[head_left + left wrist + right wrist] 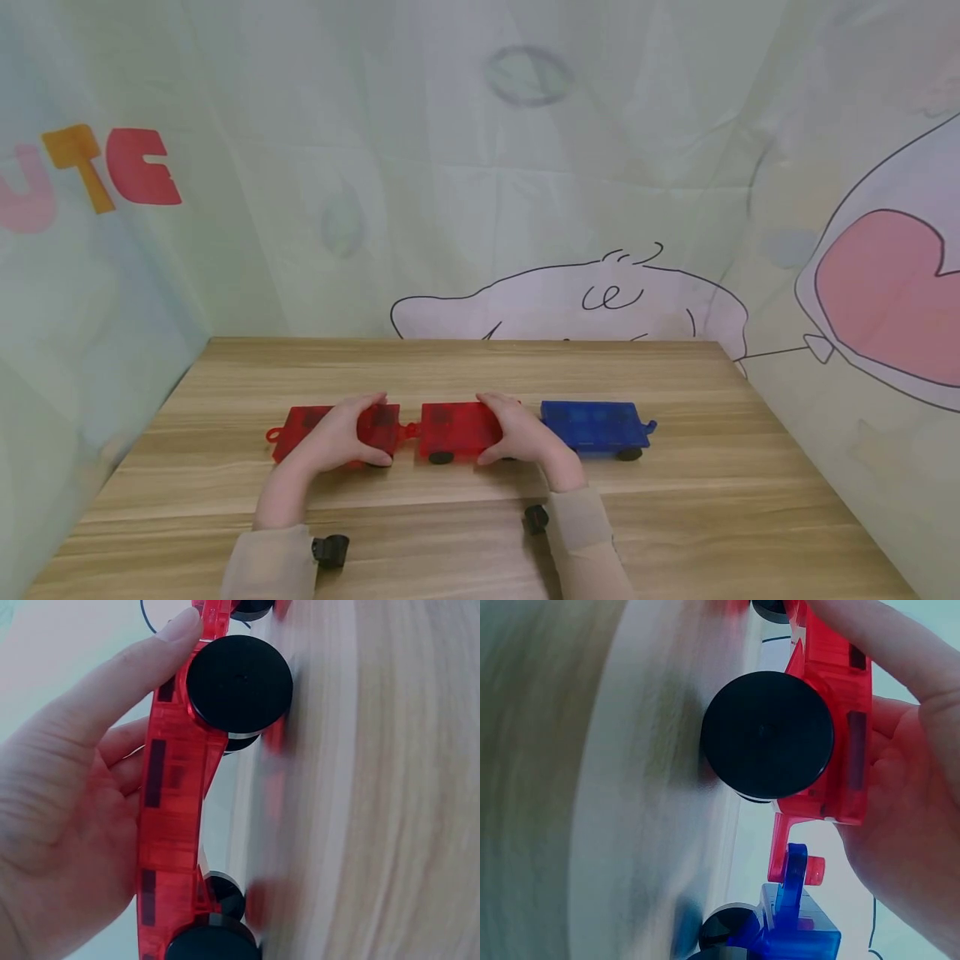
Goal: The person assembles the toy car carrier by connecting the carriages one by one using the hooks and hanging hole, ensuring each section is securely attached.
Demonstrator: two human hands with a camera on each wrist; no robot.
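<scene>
Three translucent toy train cars with black wheels stand in a row on the wooden table. My left hand (339, 435) spans the left red train car (302, 419), thumb on its near side and fingers over the far side. At the right end of the middle red train car (453, 423), my right hand (527, 433) holds it the same way. A red coupling (408, 431) joins these two cars. To the right is the blue train car (592, 425); in the right wrist view its blue hook (795, 877) overlaps the red car's hook (778, 847).
The wooden table (675, 525) reaches back to a pale curtain (285, 208) printed with cartoon drawings. A small black camera (330, 550) sits at the left wrist, another black camera (536, 518) at the right.
</scene>
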